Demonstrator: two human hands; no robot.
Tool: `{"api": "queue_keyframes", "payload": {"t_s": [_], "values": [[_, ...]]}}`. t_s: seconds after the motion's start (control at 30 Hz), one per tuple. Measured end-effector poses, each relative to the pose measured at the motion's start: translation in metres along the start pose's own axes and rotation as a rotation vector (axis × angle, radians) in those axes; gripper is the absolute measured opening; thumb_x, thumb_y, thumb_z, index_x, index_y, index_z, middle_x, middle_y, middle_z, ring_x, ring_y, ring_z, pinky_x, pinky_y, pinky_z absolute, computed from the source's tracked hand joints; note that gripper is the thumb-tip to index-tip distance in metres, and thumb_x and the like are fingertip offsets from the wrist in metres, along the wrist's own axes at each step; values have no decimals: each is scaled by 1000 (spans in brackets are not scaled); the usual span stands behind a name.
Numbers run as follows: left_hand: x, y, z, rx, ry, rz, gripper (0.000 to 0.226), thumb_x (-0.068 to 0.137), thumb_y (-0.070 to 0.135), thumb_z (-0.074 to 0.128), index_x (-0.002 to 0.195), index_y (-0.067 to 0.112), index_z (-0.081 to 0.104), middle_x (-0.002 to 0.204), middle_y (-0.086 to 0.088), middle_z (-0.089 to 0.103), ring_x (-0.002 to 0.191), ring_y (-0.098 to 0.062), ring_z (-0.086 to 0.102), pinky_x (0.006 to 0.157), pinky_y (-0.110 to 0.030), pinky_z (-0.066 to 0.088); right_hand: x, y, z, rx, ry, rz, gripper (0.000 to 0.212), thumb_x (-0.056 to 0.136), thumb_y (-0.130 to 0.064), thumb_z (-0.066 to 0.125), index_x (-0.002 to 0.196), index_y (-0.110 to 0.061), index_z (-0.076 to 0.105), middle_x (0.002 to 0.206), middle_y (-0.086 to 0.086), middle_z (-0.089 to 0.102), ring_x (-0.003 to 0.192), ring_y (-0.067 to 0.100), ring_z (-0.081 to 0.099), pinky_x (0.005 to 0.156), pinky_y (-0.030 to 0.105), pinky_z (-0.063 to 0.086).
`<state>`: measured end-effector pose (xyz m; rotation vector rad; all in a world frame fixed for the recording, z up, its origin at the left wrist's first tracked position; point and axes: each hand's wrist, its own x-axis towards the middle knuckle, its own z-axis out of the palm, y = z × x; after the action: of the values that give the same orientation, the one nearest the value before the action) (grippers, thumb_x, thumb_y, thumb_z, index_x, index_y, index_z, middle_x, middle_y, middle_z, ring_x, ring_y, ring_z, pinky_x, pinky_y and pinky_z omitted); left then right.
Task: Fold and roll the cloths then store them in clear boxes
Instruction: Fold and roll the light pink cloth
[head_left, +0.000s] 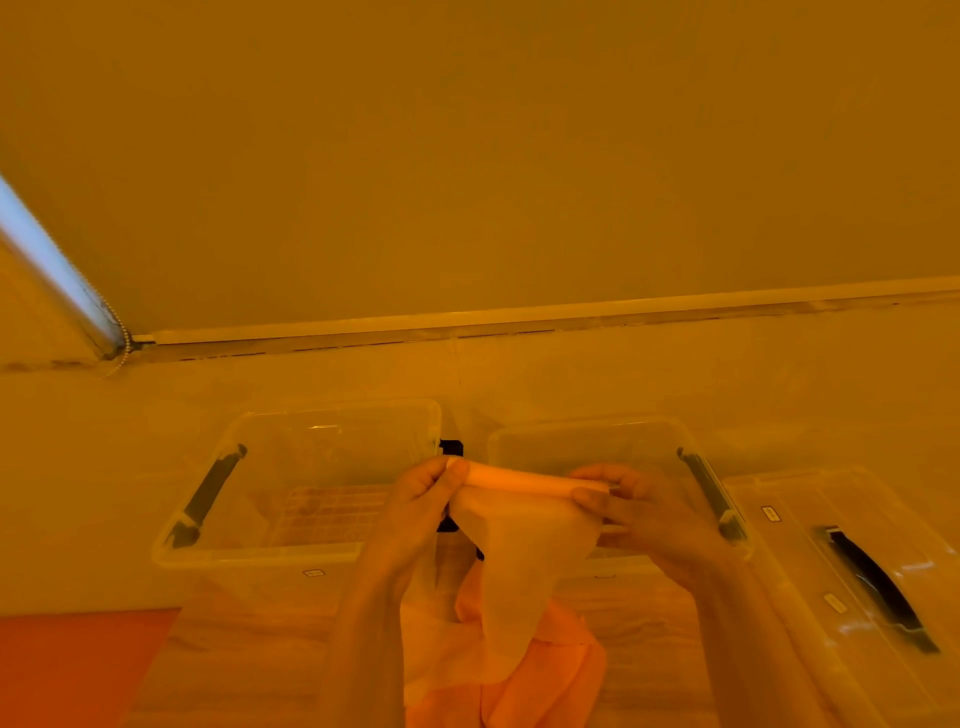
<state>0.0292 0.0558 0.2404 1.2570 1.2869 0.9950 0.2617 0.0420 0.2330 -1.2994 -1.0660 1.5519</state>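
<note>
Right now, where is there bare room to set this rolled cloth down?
Both hands hold the rolled cloth over the gap between the boxes. The right clear box looks empty. The left clear box has bare floor at its far end, beyond something gridded. Crowded: the orange cloth pile in front, lid at right.

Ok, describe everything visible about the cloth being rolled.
The pale cloth looks thin and soft, orange-tinted under the lighting. Its top edge is wound into a tight horizontal roll, pinched at each end by the left hand and right hand. The unrolled part hangs in a tapering flap over an orange cloth below.
</note>
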Motion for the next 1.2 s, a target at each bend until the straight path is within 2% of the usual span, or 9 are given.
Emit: {"api": "queue_keyframes", "payload": {"t_s": [0.1,0.2,0.33,0.6,0.7,0.8,0.9,1.03,1.2], "values": [[0,1,1,-38,4,-4,25,92,32,51,94,15,69,87,-8,63,79,-17,59,70,-28,47,0,0,0,-18,7,5,24,86,-11,63,109,-14,64,107,11,66,91,21,65,67,29,57],[0,4,1,-95,-5,11,25,84,38,54,97,25,72,99,-9,66,89,-21,60,79,-36,48,1,0,1,69,25,-7,25,82,-10,66,106,-18,67,107,9,66,97,23,65,78,38,57],[0,3,0,-127,4,-8,21,84,38,58,97,31,73,110,-11,64,96,-26,57,83,-41,44,4,0,7,140,125,-28,19,82,-25,66,99,-21,72,107,8,67,98,25,65,79,40,56],[0,5,4,-48,-1,-4,16,90,25,56,100,21,68,96,-8,70,84,-16,66,68,-19,52,3,-2,8,89,139,-70,23,89,-16,59,109,-7,66,101,14,70,90,24,67,81,39,54],[5,12,2,13,-46,77,16,92,21,54,101,16,66,87,-14,65,77,-21,61,65,-24,49,1,-6,7,120,112,-117,17,91,-15,55,104,-10,65,93,6,71,83,17,69,75,34,57],[12,25,-1,46,-39,172,17,93,19,51,103,12,63,86,-3,66,77,-13,64,66,-20,51,6,-21,10,106,90,-177,17,91,-16,54,105,-10,63,91,7,67,78,18,68,69,36,59],[21,45,-5,43,-19,243,18,93,22,51,105,15,63,88,-1,67,79,-14,66,72,-32,55,15,-44,12,52,90,-246,14,91,-18,56,102,-14,63,91,7,65,74,16,67,57,32,56],[33,76,-11,86,16,322,23,84,44,54,100,31,64,98,-11,63,91,-44,58,77,-63,50,26,-82,13,-22,68,-325,13,93,-19,54,102,-16,62,85,2,63,67,12,63,48,28,52],[44,119,-14,84,53,439,14,90,39,53,99,34,62,94,-4,62,87,-38,59,74,-67,50,33,-128,17,-75,76,-438,9,94,-21,52,93,-23,61,71,-1,53,55,9,48,43,21,40]]}}
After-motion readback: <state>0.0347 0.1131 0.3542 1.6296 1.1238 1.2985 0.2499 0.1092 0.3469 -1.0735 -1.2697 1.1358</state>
